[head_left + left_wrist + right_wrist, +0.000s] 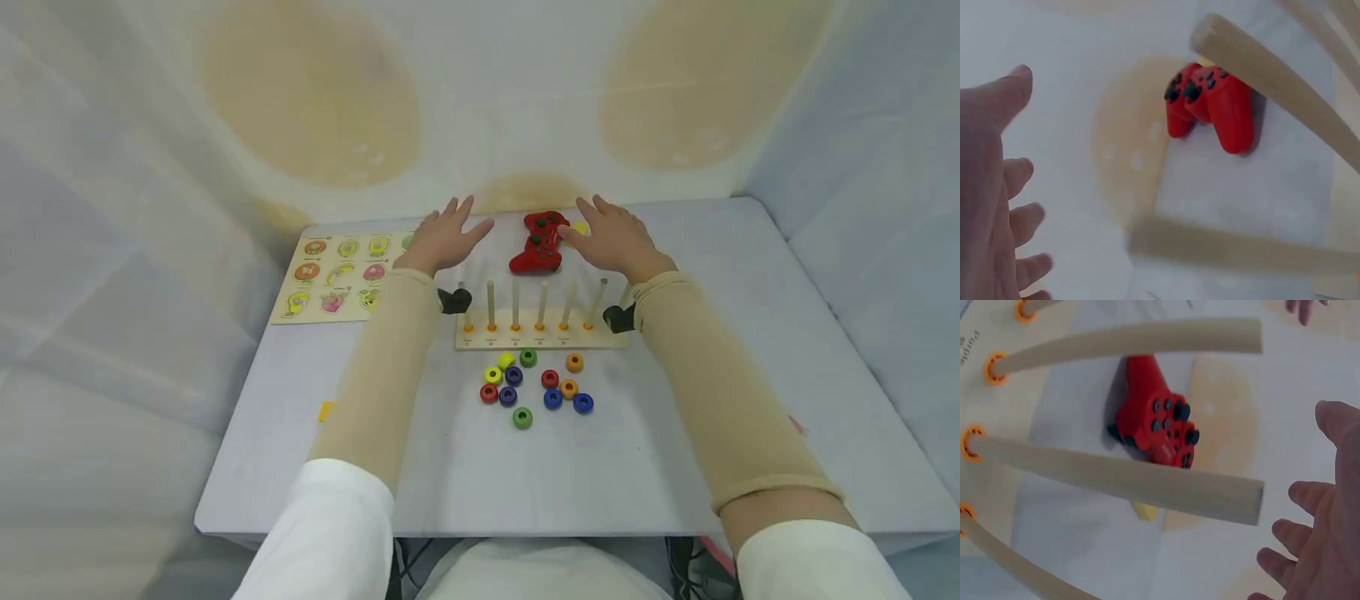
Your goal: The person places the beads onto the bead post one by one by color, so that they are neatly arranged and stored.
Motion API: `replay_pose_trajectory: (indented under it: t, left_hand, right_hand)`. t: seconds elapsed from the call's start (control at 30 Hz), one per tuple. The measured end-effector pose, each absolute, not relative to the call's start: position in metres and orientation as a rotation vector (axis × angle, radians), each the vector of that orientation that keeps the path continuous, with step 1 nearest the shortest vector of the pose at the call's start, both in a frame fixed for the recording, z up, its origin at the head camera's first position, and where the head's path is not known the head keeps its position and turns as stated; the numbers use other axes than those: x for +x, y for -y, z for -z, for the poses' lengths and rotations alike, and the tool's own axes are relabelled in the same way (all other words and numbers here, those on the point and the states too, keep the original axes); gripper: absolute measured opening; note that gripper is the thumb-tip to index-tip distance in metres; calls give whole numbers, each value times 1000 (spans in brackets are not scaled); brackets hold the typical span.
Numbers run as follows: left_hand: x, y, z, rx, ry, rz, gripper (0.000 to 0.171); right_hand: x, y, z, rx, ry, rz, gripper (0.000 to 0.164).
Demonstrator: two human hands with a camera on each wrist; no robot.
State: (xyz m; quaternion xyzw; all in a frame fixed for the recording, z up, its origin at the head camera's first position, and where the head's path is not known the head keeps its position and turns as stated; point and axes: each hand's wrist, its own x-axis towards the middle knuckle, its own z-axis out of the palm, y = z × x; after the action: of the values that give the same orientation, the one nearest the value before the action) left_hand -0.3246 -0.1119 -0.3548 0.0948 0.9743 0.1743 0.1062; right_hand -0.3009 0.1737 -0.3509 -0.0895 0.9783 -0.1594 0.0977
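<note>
My left hand (442, 239) is spread in the air beyond the peg board (540, 340), its fingers extended and holding nothing. Likewise my right hand (617, 240) is raised with fingers apart, its thumb near the red game controller (538, 243) in the head view. Upright wooden pegs (1122, 481) rise from the board, each with an orange ring at its foot. In front of the board lie several loose beads, among them a green bead (522, 417), a blue bead (583, 403) and an orange bead (574, 362). The left wrist view shows the controller (1210, 103) between two pegs.
A fruit picture board (330, 283) lies at the back left, partly behind my left forearm. A small yellow object (581, 227) sits by the controller. An orange-yellow piece (326, 411) shows beside my left sleeve. White cloth walls (510, 100) enclose the table's back and sides.
</note>
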Motion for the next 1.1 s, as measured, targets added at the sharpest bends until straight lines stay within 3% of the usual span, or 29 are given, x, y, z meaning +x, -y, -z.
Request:
replay_pose_trajectory:
  t: [0.1, 0.27, 0.4, 0.5, 0.73, 1.1]
  left_hand:
    - [-308, 137, 380, 250, -2776, -836, 74]
    - [-262, 166, 433, 138, -2620, -1197, 54]
    - [-239, 168, 471, 225, -2585, -1171, 63]
    - [-234, 163, 493, 323, -2607, -1036, 75]
    - [-227, 154, 512, 329, -2681, -880, 106]
    - [-225, 151, 517, 306, -2754, -845, 100]
  right_hand:
    - [-284, -172, 364, -315, -2976, 584, 73]
    - [-227, -160, 388, -563, -3345, 912, 39]
    - [-180, -132, 413, -883, -3425, 1004, 21]
    - [-161, -106, 435, -829, -3250, 819, 22]
    - [-153, -66, 471, -472, -2983, 402, 45]
    - [-154, -70, 458, -287, -2838, 637, 31]
